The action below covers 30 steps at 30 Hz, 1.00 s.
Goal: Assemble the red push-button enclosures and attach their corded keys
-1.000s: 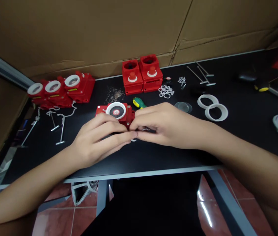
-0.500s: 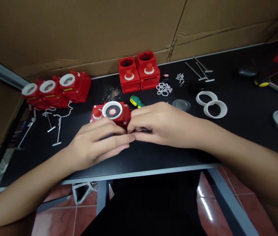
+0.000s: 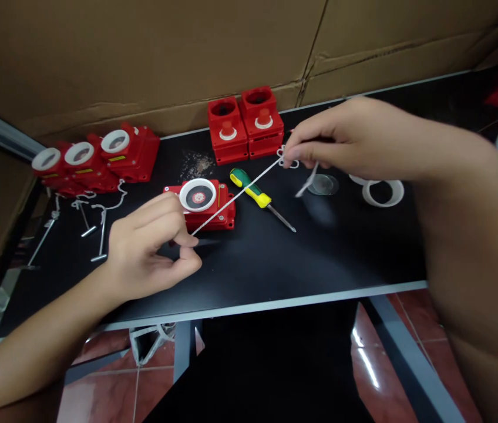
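Observation:
A thin white cord (image 3: 249,186) runs taut and slanting between my two hands. My left hand (image 3: 150,247) pinches its lower end between thumb and finger, just in front of a red box (image 3: 225,220) with a white ring (image 3: 182,200) around a dark disc. Up and to the right, my right hand (image 3: 341,138) is closed on the other end, and a loose tail of cord hangs below its fingers. Under the stretched cord lies a green and yellow screwdriver (image 3: 255,191), its tip pointing to the front right.
Two red boxes (image 3: 246,126) stand by the cardboard wall. At the left are several red boxes (image 3: 130,158) with white rings, cords and metal T-shaped rods (image 3: 100,241). Clear discs (image 3: 323,184) and white rings (image 3: 383,192) lie on the right. Debris (image 3: 197,164) is scattered behind the middle box.
My hands, together by the red box before, have moved apart. The right went up and right, stretching the cord; the left shifted slightly left. The screwdriver is now fully visible.

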{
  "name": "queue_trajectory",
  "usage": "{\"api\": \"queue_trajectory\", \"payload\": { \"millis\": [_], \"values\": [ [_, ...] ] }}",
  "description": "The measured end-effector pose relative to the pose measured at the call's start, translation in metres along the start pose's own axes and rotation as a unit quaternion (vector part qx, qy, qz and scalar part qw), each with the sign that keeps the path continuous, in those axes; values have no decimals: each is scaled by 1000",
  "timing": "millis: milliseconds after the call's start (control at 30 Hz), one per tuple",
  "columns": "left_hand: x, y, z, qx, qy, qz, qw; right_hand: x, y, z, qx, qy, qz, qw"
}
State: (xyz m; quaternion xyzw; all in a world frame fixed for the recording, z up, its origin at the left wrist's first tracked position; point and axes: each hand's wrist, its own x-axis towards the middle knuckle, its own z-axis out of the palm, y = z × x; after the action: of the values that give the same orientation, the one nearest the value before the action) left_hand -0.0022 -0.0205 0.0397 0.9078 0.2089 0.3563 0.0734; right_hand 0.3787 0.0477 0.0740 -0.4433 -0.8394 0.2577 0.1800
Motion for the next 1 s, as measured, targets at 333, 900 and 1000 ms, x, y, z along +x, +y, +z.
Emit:
{"api": "queue_trajectory", "payload": {
  "millis": [333, 900, 1000],
  "values": [
    [2, -4, -4, -18, -33, 16, 999, -1, 57, -36, -94, 5, 40, 995],
    [3, -6, -4, 3, -37, 123, 992, -3, -8, 8, 5, 15, -51, 999],
    [2, -8, 0, 66, 42, 126, 989, 0, -28, 36, 66, -72, -127, 987]
  ]
}}
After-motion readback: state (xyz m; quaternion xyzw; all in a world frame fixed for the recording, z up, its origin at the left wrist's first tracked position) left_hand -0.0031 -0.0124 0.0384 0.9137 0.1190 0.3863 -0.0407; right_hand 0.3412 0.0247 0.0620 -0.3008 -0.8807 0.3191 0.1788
